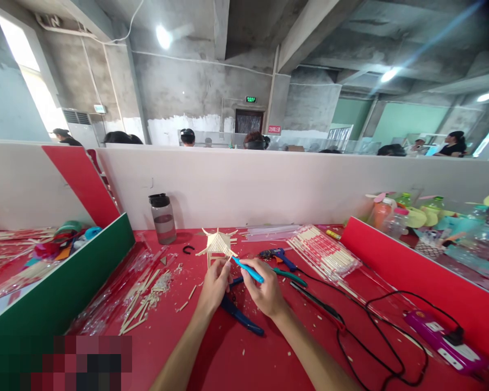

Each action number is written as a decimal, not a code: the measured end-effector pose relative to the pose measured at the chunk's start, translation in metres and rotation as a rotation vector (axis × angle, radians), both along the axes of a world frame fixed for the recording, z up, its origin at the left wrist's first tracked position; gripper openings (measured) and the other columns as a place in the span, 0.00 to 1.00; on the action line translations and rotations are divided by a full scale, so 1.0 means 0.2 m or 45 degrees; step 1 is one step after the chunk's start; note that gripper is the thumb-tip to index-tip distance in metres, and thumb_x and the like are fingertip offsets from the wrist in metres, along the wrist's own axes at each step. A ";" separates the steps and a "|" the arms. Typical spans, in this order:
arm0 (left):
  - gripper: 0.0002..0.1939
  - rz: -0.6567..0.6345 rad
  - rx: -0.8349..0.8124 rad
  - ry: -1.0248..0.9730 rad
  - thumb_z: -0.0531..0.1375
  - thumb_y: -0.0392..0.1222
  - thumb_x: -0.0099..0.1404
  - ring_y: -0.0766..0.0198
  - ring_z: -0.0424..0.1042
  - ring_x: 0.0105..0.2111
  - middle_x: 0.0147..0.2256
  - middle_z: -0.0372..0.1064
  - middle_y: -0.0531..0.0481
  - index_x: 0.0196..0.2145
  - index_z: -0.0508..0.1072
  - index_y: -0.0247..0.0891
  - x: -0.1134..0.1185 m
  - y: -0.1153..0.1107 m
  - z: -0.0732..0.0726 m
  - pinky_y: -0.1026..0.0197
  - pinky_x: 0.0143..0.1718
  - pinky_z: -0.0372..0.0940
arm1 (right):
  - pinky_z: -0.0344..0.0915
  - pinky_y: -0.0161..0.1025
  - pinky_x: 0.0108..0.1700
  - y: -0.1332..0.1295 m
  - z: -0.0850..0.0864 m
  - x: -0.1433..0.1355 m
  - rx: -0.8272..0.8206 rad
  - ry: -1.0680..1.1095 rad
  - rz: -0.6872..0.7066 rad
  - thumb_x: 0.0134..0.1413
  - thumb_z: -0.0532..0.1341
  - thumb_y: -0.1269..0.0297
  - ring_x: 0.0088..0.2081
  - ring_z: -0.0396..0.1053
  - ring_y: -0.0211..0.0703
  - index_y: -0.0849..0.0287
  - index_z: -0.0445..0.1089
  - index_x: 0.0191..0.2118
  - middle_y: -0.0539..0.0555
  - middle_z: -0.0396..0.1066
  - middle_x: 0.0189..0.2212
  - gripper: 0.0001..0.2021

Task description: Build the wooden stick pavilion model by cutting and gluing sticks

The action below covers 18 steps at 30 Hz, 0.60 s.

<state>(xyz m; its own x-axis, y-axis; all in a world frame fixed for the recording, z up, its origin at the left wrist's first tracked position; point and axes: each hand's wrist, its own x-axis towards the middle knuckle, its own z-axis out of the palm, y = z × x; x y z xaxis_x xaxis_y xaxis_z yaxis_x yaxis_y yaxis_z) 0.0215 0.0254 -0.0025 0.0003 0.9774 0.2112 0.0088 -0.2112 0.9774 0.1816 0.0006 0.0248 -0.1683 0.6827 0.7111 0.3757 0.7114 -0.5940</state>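
A small pavilion-like model (217, 243) made of pale sticks, with upturned roof corners, stands on the red table. My left hand (215, 282) is closed at its near right leg, fingers pressed together; what they pinch is too small to make out. My right hand (264, 288) grips a blue pen-like tool (249, 269), whose tip points at the roof's near right corner. Below my hands lies a dark blue-handled tool (242, 316), partly hidden by my left hand. A blue glue gun (283, 258) rests behind my right hand.
A water bottle (163, 220) stands at the back left. Loose sticks (142, 304) lie left, bundled sticks (326, 251) at the back right. Black cables run to a purple power strip (444, 341). Green (65, 282) and red (424, 260) dividers flank the table. People sit beyond the white partition (244, 187).
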 end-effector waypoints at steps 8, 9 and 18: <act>0.23 -0.007 -0.002 0.023 0.55 0.62 0.65 0.71 0.59 0.14 0.19 0.62 0.59 0.37 0.68 0.37 0.00 -0.01 0.01 0.67 0.17 0.52 | 0.69 0.41 0.49 0.00 0.00 0.00 -0.014 0.003 -0.023 0.65 0.56 0.63 0.44 0.74 0.48 0.54 0.72 0.49 0.56 0.76 0.43 0.11; 0.23 -0.004 -0.004 0.022 0.55 0.63 0.64 0.71 0.59 0.14 0.19 0.62 0.59 0.37 0.68 0.37 0.00 -0.01 0.01 0.67 0.17 0.52 | 0.69 0.42 0.49 0.00 0.00 0.00 -0.016 0.000 -0.029 0.65 0.57 0.63 0.45 0.74 0.48 0.54 0.72 0.49 0.56 0.76 0.43 0.11; 0.23 0.003 0.022 -0.002 0.56 0.62 0.64 0.71 0.59 0.14 0.19 0.61 0.60 0.36 0.69 0.37 0.00 -0.01 0.02 0.67 0.17 0.53 | 0.69 0.42 0.49 0.01 -0.01 0.00 -0.030 -0.022 -0.034 0.65 0.57 0.63 0.45 0.74 0.49 0.53 0.73 0.50 0.57 0.77 0.43 0.12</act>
<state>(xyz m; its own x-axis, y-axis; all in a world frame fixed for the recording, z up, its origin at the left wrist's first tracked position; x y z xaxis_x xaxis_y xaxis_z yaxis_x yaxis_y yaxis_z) 0.0225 0.0236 0.0011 -0.0025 0.9736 0.2281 0.0076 -0.2281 0.9736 0.1809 0.0028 0.0226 -0.1622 0.7035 0.6920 0.4046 0.6870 -0.6036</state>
